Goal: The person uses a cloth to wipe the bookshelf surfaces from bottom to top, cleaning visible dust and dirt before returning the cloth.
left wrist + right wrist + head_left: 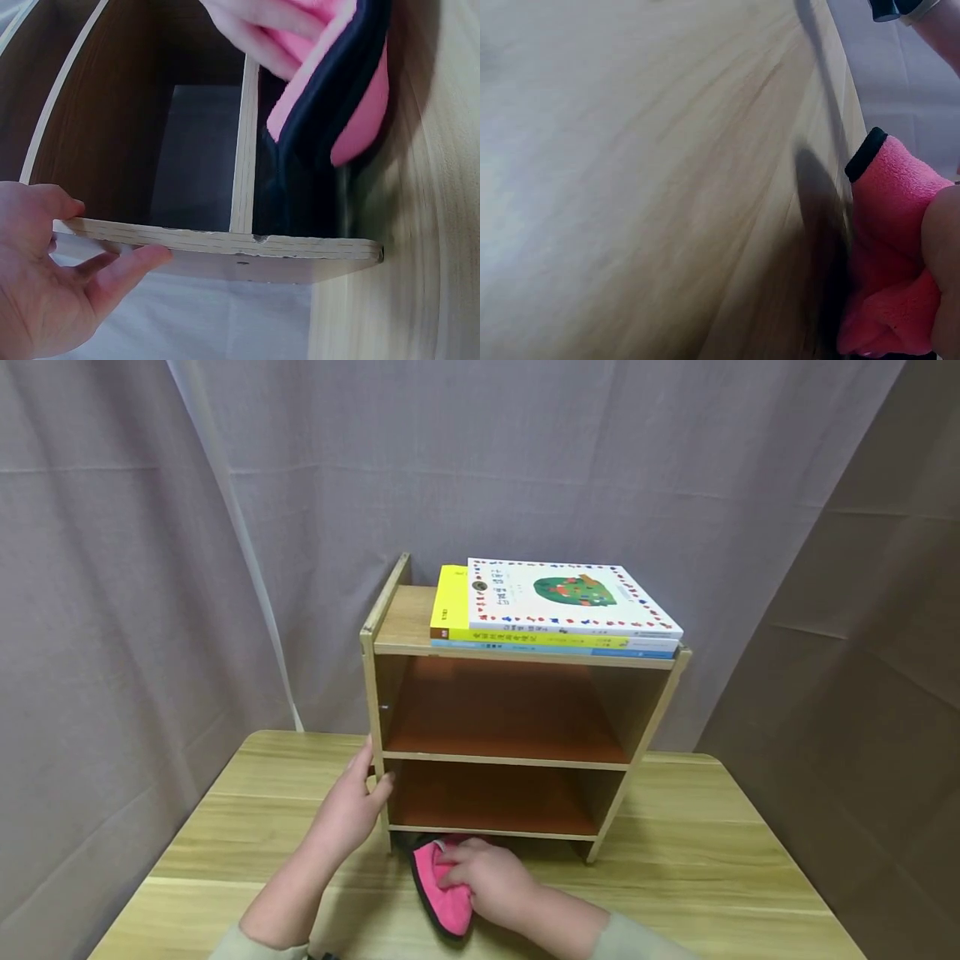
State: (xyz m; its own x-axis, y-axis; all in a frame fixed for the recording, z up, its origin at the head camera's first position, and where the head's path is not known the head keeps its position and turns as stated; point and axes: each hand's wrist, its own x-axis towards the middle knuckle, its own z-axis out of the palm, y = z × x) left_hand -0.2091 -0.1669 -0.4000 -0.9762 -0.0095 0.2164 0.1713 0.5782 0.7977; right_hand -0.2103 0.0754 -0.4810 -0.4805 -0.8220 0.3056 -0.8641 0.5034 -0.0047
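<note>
On a clock laid over the shelf in the head view, a grey curtain [150, 610] hangs at nine o'clock and runs behind past twelve; the left hand [348, 814], bare below a pale sleeve, is at eight o'clock and grips the front edge of the shelf's left side board [377, 718], its fingers and thumb bent about the wood; the shelf [506, 761] stands upright on the bench [750, 860], with two brown-floored compartments and a low gap beneath them; at seven o'clock is a pink cloth [450, 906], fleecy and edged in dark trim, its far end in the mouth of that gap, just beside the left side board, its near end out in front; the right hand [495, 877], at six o'clock, grips the cloth, fingers bent into the pink; whether the cloth touches the bench there cannot be told; at twelve o'clock a stack of books lies flat on the shelf's top, a yellow book [448, 602] showing from under a white book [517, 602], with blue below; a brown curtain [862, 652] hangs at three o'clock.
</note>
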